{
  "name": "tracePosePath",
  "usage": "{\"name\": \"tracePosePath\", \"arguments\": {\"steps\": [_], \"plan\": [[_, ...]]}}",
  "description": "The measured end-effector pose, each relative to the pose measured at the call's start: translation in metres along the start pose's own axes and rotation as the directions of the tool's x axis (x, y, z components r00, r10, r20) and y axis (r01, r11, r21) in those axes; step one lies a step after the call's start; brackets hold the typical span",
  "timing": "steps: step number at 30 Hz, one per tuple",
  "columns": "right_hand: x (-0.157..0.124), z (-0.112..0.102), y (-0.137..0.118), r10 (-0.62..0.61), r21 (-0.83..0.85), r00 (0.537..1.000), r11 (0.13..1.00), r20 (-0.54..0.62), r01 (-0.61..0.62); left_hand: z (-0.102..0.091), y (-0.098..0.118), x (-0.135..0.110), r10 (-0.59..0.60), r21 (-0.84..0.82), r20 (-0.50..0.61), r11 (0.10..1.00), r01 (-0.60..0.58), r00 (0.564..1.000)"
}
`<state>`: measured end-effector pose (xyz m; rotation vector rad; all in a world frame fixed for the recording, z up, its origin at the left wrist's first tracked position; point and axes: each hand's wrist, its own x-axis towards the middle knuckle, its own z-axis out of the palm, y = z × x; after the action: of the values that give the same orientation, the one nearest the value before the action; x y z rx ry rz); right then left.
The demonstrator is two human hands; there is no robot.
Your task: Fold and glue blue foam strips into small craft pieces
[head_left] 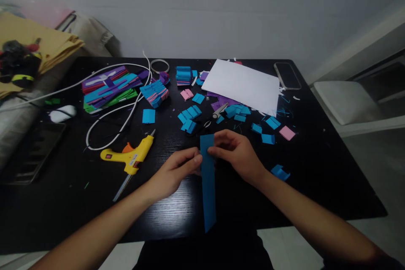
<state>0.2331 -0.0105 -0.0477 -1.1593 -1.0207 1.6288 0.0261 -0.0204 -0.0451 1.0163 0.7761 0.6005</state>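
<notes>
A long blue paper strip (209, 190) is held upright between my two hands, its lower end hanging towards the table's front edge. My left hand (179, 171) pinches the strip's left edge near the upper part, with the thumb in front and the fingertips partly hidden. On the other side, my right hand (237, 154) grips the upper right edge, thumb across the front and fingers behind. Beyond the hands lie folded blue paper pieces (190, 114) and a pair of scissors (220, 111). One folded blue piece (280, 172) rests beside my right forearm.
A yellow glue gun (139, 154) lies left on the black table (177, 215). Behind it are a white cable (88, 130), bundled coloured strips (109, 86) and a mouse (63, 114). White paper (243, 84), a pink piece (287, 133) and a phone (287, 76) are at the right.
</notes>
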Motion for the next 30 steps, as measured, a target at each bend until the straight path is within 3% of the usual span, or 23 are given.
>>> {"name": "tracePosePath", "arguments": {"steps": [5, 14, 22, 25, 30], "plan": [[-0.001, 0.002, 0.007, 0.010, -0.007, 1.000, 1.000, 0.010, -0.010, 0.000, -0.010, 0.002, -0.028, -0.104, -0.003, 0.994, 0.028, 1.000], [-0.004, 0.004, 0.005, -0.099, -0.055, 0.994, 0.994, -0.046, 0.096, 0.001, -0.010, 0.003, -0.033, -0.165, -0.053, 0.986, 0.024, 0.998], [-0.003, -0.001, 0.002, -0.084, 0.016, 0.996, 0.996, 0.020, 0.083, 0.003, -0.003, 0.003, -0.131, -0.288, -0.070, 0.952, 0.106, 0.989], [-0.003, -0.002, 0.003, -0.068, 0.033, 0.997, 0.997, 0.041, 0.066, 0.002, -0.003, 0.004, -0.110, -0.254, -0.106, 0.964, 0.080, 0.988], [-0.002, -0.004, 0.004, -0.056, 0.006, 0.995, 0.998, 0.084, 0.055, 0.002, -0.001, 0.006, -0.016, -0.033, -0.171, 0.999, 0.010, 0.985]]}}
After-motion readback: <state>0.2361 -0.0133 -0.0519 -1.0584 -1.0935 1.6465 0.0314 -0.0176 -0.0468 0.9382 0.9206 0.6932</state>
